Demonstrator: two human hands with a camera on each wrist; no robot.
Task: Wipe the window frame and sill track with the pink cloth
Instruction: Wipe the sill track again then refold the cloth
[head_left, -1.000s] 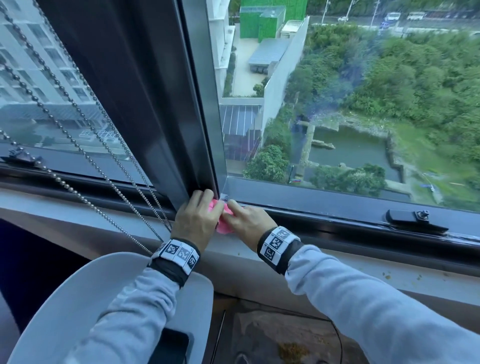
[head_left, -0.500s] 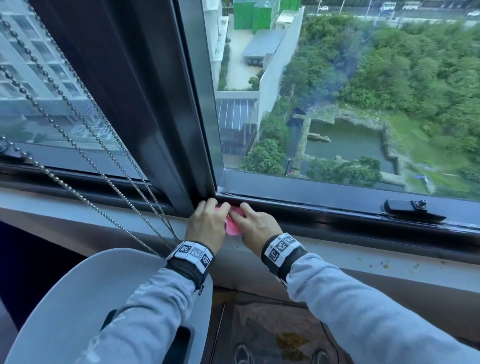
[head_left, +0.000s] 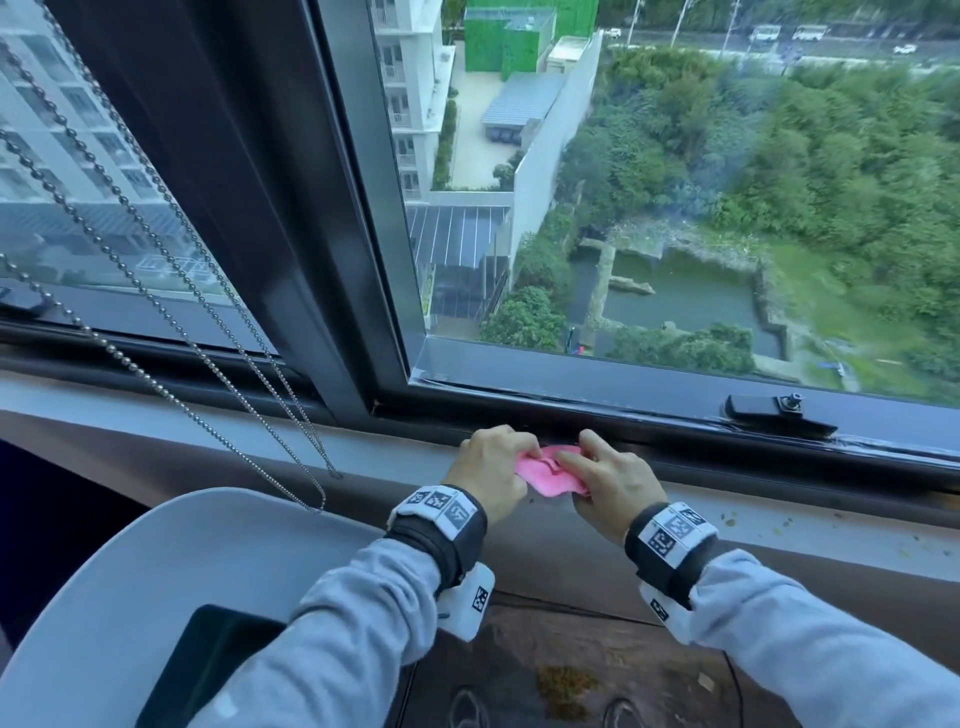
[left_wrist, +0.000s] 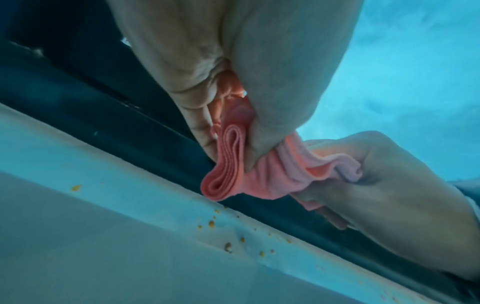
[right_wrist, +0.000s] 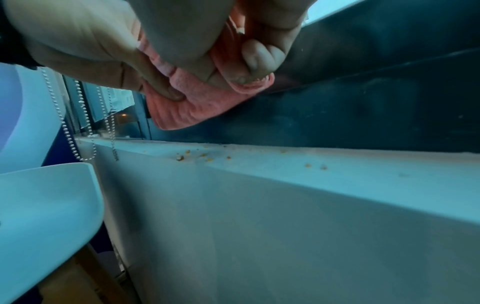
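Note:
The pink cloth (head_left: 551, 474) is folded and bunched between my two hands, just in front of the dark sill track (head_left: 685, 434). My left hand (head_left: 522, 453) pinches its left end, where the left wrist view shows folded layers of cloth (left_wrist: 228, 170) squeezed between thumb and fingers. My right hand (head_left: 574, 457) grips the other end with fingers curled into the cloth (right_wrist: 200, 107). The cloth hangs slightly above the pale sill ledge (head_left: 810, 527), right of the base of the dark upright window frame (head_left: 332, 270).
Bead chains (head_left: 208, 332) hang down at the left. A white chair (head_left: 119, 597) with a dark flat object (head_left: 208, 670) stands below them. A black window latch (head_left: 769, 408) sits on the lower rail at the right. Small yellowish crumbs (head_left: 730, 519) lie on the sill ledge.
Both hands have left the corner at the foot of the upright frame. They moved right and toward me with the cloth, which is more bunched between them.

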